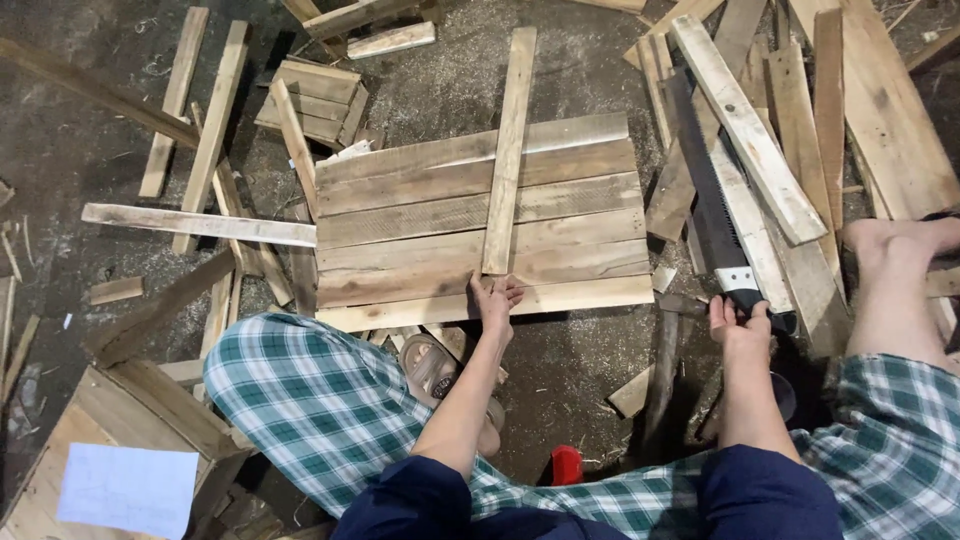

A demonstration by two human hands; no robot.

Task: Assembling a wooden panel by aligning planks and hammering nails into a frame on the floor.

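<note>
We sit on the floor w/ a panel of planks just ahead, abt 12 o'clock from our knees. A slat lies across it, running 12 to 6. Our left hand rests fingers spread and flat at the slat's near end, touching slat and panel edge, gripping nothing. Our right hand is closed round the handle of a saw, blade pointing off to 12 o'clock over a heap of boards at our 2 o'clock.

Judging by looks: the slat is stiff, dry, light, rough-sawn, so splinters likely; best pinned flat near the end or gripped by its long edges. The panel looks heavier, prob needs both hands at opposite edges. The saw blade is long and thin, may flex, toothed edge sharp; take it by the handle only

More offcuts lie at 9–10 o'clock, a sandal under our leg, a white sheet at 8 o'clock
</note>
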